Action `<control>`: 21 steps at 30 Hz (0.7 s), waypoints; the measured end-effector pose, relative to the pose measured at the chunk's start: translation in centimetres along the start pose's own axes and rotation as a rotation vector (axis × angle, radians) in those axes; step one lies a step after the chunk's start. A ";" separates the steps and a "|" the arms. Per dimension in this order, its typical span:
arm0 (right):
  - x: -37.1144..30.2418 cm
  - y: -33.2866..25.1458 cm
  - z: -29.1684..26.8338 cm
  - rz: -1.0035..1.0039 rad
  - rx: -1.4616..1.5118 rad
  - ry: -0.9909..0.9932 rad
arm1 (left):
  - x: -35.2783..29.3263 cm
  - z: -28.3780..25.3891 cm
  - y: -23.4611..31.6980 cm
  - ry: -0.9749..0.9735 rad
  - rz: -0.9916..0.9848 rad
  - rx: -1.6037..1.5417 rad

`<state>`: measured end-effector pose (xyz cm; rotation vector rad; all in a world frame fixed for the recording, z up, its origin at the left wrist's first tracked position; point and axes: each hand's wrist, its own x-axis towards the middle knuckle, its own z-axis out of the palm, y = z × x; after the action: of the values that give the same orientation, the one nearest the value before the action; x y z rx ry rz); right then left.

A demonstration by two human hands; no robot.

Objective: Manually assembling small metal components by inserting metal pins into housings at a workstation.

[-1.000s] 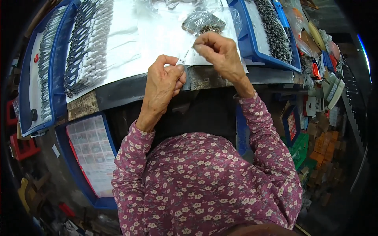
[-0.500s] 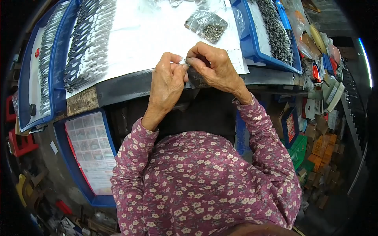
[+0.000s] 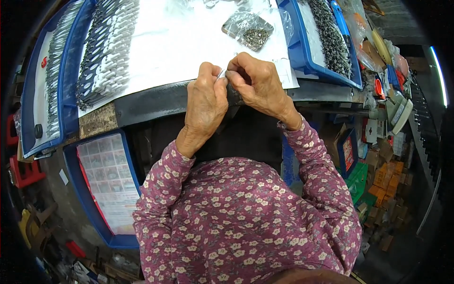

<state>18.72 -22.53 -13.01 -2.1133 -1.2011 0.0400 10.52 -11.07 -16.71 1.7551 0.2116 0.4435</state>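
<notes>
My left hand (image 3: 206,99) is closed over the table's near edge, its thumb and forefinger pinching a small pale, shiny metal piece (image 3: 220,74). The fingers cover most of that piece, so its kind does not show. Close beside it, my right hand (image 3: 260,84) has thumb and forefinger pressed together at the piece's right end; whatever lies between those fingertips is hidden. Beyond my right hand is a dark tray (image 3: 230,29) with a clear plastic bag and a heap of small metal parts (image 3: 256,37) in it. White paper (image 3: 165,52) lies under all this.
On the left, rows of dark and white flat parts (image 3: 111,52) lie beside a blue tray (image 3: 71,90) of silvery pieces. Another blue tray (image 3: 309,57) at the right holds dark small parts. A blue bin (image 3: 124,242) with a printed sheet stands below the table; orange boxes (image 3: 388,177) are stacked at right.
My left hand has turned slightly and shifted a little to the right, with its fingers more upright. The right hand stays almost in place, its fingertips still at the small piece.
</notes>
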 end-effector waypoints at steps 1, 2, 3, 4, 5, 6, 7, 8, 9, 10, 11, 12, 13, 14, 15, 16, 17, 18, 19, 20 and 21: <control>0.0 0.0 0.1 0.064 0.091 0.007 | 0.0 -0.1 0.2 0.001 0.001 0.002; -0.1 0.2 0.1 0.132 0.179 0.012 | 0.1 -0.2 0.4 -0.019 -0.048 -0.041; 0.0 0.4 0.1 0.134 0.178 0.012 | 0.1 -0.3 0.5 -0.040 -0.097 -0.083; 0.1 0.7 0.0 0.174 0.296 0.020 | 0.2 -0.5 0.7 -0.042 -0.098 -0.084; 0.1 1.0 -0.1 0.213 0.415 0.028 | 0.3 -0.7 0.8 -0.088 -0.188 -0.195; -0.1 1.4 0.0 0.219 0.515 0.028 | 0.3 -1.0 1.0 -0.134 -0.279 -0.306; -0.2 1.4 -0.1 0.219 0.515 0.029 | 0.4 -1.2 1.3 -0.135 -0.278 -0.306; -0.3 1.3 -0.1 0.322 0.647 0.000 | 0.5 -1.4 1.5 -0.172 -0.333 -0.372; -0.4 1.3 -0.1 0.426 0.779 -0.030 | 0.5 -1.6 1.7 -0.209 -0.389 -0.438; -0.5 1.3 0.0 0.428 0.780 -0.028 | 0.5 -1.7 1.9 -0.211 -0.390 -0.438; -0.5 1.2 0.1 0.424 0.818 -0.027 | 0.5 -1.9 2.1 -0.227 -0.413 -0.456; -0.5 1.1 0.3 0.421 0.857 -0.025 | 0.6 -2.0 2.1 -0.242 -0.435 -0.474; -0.5 1.1 0.4 0.422 0.859 -0.024 | 0.5 -2.1 2.1 -0.243 -0.437 -0.472; -0.6 1.2 0.5 0.413 0.853 -0.031 | 0.5 -2.1 2.0 -0.256 -0.437 -0.470; -0.6 1.2 0.5 0.404 0.847 -0.038 | 0.6 -2.1 1.9 -0.268 -0.438 -0.468; -0.6 1.2 0.6 0.406 0.847 -0.036 | 0.6 -2.2 1.9 -0.271 -0.439 -0.468; -0.5 1.1 0.7 0.406 0.837 -0.013 | 0.7 -2.3 1.9 -0.284 -0.464 -0.525; -0.6 1.0 0.7 0.406 0.827 0.010 | 0.7 -2.4 1.8 -0.297 -0.489 -0.583; -0.6 1.0 0.7 0.407 0.827 0.012 | 0.7 -2.4 1.8 -0.300 -0.490 -0.583; -0.6 1.0 0.8 0.398 0.798 0.021 | 0.7 -2.3 1.8 -0.296 -0.499 -0.640; -0.6 1.0 0.8 0.388 0.769 0.029 | 0.7 -2.3 1.8 -0.291 -0.508 -0.698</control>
<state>18.85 -22.87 -14.37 -1.6035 -0.5901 0.5525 10.07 -9.12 -14.48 1.0082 0.2473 -0.1127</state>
